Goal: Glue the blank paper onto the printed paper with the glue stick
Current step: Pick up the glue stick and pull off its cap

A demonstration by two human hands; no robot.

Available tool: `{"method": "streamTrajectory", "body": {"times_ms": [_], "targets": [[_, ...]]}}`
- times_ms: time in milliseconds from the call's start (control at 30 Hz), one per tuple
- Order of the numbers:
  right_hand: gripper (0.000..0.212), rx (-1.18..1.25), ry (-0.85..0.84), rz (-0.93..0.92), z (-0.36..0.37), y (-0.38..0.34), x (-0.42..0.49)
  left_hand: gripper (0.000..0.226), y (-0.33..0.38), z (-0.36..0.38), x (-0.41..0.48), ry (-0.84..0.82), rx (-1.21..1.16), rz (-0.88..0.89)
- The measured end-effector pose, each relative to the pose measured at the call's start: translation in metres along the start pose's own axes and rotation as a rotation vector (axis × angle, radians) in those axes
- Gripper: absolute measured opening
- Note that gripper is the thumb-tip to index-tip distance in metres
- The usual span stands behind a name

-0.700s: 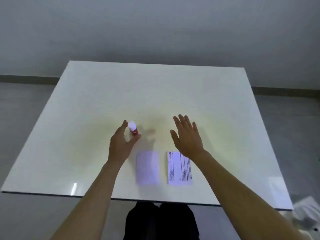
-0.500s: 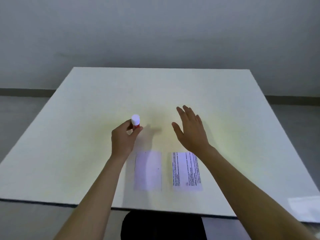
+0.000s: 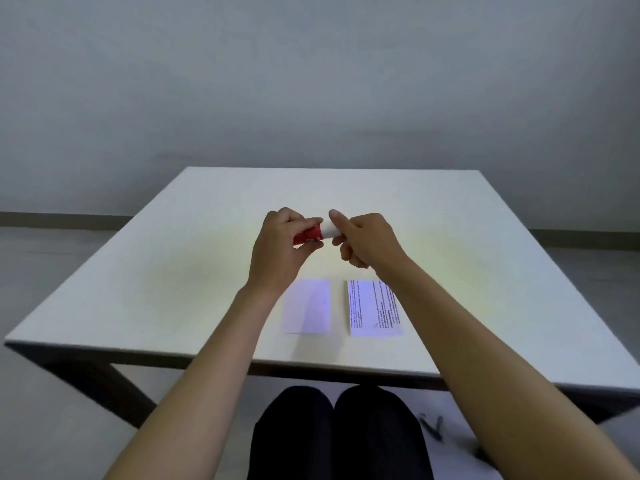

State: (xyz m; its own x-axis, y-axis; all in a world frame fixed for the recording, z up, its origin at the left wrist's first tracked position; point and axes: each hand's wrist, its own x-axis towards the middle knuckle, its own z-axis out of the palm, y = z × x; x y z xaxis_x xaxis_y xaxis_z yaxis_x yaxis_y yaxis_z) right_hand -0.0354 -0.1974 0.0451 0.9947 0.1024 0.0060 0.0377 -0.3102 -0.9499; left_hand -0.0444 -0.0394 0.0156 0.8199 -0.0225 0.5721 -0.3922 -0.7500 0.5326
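The glue stick [image 3: 317, 232] has a red body and a white cap and is held sideways above the table. My left hand [image 3: 280, 249] grips its red body. My right hand [image 3: 363, 239] closes its fingers on the white cap end. Below the hands, the blank paper [image 3: 307, 306] lies flat on the white table [image 3: 173, 271]. The printed paper [image 3: 374, 308] lies just right of it, text side up, with a narrow gap between the two sheets.
The table's near edge runs across the lower part of the view, with my dark-clad legs [image 3: 339, 434] beneath it. A grey wall stands behind the far edge. Small dark items [image 3: 431, 426] lie on the floor at right.
My left hand lifted the glue stick off the table and turned it sideways. My right hand came over from open and took hold of the cap end. The view tilted upward.
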Motion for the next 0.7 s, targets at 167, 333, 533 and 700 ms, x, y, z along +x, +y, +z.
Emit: {"method": "streamTrajectory", "body": {"times_ms": [167, 333, 533, 700], "targets": [[0.024, 0.025, -0.164, -0.147, -0.010, -0.002, -0.003, 0.038, 0.006, -0.005, 0.001, 0.007, 0.021, 0.014], [0.037, -0.033, -0.083, -0.030, -0.011, -0.003, -0.004, 0.037, 0.012, -0.004, 0.002, -0.019, 0.054, 0.057], [0.025, -0.014, -0.138, -0.138, -0.015, 0.003, -0.002, 0.037, 0.011, -0.002, 0.001, -0.028, 0.072, 0.034], [0.025, 0.026, -0.110, -0.037, -0.013, 0.006, 0.001, 0.036, 0.010, 0.002, 0.003, -0.045, 0.101, 0.049]]}}
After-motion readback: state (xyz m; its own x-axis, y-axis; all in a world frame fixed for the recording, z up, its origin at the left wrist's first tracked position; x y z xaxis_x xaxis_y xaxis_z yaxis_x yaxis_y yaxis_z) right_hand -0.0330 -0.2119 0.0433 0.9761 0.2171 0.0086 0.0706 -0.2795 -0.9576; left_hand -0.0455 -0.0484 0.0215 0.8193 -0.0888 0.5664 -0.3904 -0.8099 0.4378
